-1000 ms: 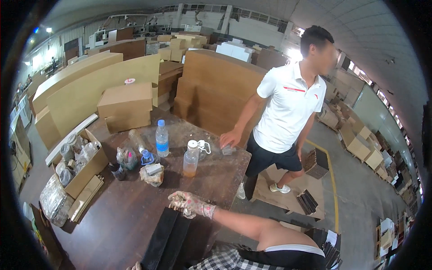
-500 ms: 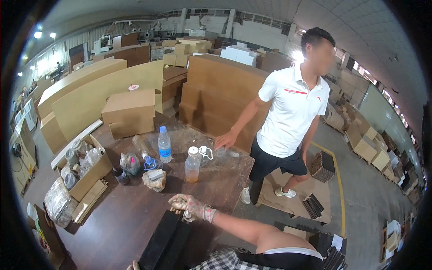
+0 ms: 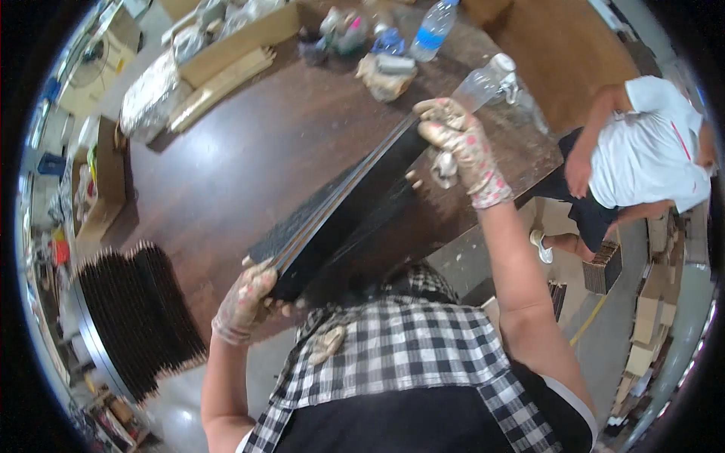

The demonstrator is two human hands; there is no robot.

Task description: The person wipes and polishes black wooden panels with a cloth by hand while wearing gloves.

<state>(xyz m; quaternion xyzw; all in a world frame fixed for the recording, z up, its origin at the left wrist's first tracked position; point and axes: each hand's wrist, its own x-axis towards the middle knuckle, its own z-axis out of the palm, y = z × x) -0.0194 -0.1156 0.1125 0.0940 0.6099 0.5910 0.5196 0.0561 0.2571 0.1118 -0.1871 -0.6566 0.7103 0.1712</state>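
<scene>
I hold a stack of thin black sheets (image 3: 340,208) on edge over the dark wooden table (image 3: 249,151). My left hand (image 3: 245,298), in a speckled glove, grips the near end of the stack by the table's front edge. My right hand (image 3: 461,143), gloved the same way, grips the far end. Just beyond my right hand stands a clear plastic bottle (image 3: 479,83), and a bundle of gloves (image 3: 385,72) lies farther back.
A fanned pile of dark sheets (image 3: 132,317) sits low at the left. Cardboard boxes with wrapped items (image 3: 219,45) line the table's far left. A blue-labelled bottle (image 3: 434,26) stands at the back. A person in a white shirt (image 3: 642,151) stands at the right.
The view has tipped down toward the table. Both my hands now hold the black stack on edge; before, only my right hand rested at its end.
</scene>
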